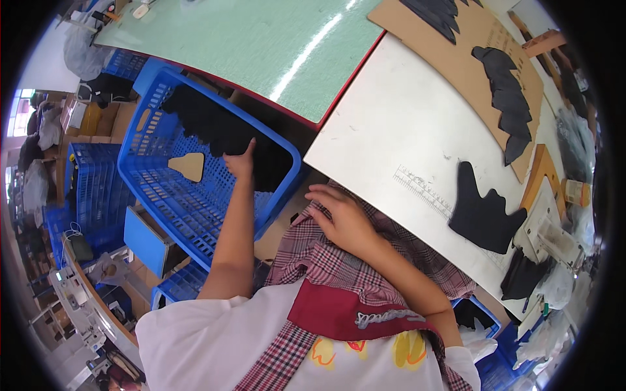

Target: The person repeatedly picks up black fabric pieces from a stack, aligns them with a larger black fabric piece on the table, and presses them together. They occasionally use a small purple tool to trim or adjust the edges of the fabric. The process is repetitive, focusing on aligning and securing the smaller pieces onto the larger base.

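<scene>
1. Left hand [240, 163], centre-left of the frame: fingers pinched together on the edge of the black pieces [225, 130] stacked in the blue basket [147, 85]. Thumb side is hidden, so I can't tell how firm the hold is.
2. Right hand [342, 218], centre of the frame: fingers loosely spread, lying flat on the plaid cloth [326, 260] on the lap, holding nothing, just under the near edge of the white desk [391, 130].
3. Step in hand, as I read it: taking a black piece out of the basket stack. A tan cardboard cutout [189, 166] lies on the basket floor just left of the hand, apart from the stack.
4. Next move likely calls for peeling off a single layer and lifting it clear of the basket rim, then swinging it right toward the desk.
5. Edges: the basket wall sits right of the wrist; the green table [261, 45] with its red edge overhangs the basket's upper side, so headroom there is tight.
6. Open room: bare white desk surface centre-right. One black piece [482, 212] lies lower right on it; more black cutouts sit on the brown board [469, 58] upper right.
</scene>
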`<state>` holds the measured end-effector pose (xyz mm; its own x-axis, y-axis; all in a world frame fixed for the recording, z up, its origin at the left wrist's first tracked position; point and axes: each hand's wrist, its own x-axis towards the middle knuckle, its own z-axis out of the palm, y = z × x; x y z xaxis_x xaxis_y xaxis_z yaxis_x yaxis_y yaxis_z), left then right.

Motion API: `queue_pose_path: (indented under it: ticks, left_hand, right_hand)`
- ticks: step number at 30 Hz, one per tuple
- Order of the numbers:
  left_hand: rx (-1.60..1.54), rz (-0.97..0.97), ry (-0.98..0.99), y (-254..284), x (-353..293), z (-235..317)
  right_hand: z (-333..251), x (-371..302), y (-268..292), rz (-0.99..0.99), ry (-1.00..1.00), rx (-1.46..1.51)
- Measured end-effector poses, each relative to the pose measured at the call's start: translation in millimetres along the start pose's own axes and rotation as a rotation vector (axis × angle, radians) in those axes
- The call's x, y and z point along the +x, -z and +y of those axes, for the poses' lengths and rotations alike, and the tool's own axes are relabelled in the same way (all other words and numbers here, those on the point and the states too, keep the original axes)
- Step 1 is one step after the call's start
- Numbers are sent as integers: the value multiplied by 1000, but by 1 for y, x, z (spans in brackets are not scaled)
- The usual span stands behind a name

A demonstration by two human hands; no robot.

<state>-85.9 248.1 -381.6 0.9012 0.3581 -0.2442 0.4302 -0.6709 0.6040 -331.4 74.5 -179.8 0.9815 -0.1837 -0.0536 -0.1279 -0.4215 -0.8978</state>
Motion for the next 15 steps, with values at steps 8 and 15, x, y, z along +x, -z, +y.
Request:
queue_pose_path:
  ticks: [8, 15]
  left_hand:
    - [-317, -15, -125, -18, 44, -37]
    - [-286, -73, -117, 19, 66, -39]
  right_hand:
    - [-8, -12, 13, 101, 17, 10]
    - [-50, -57, 76, 220, 168, 123]
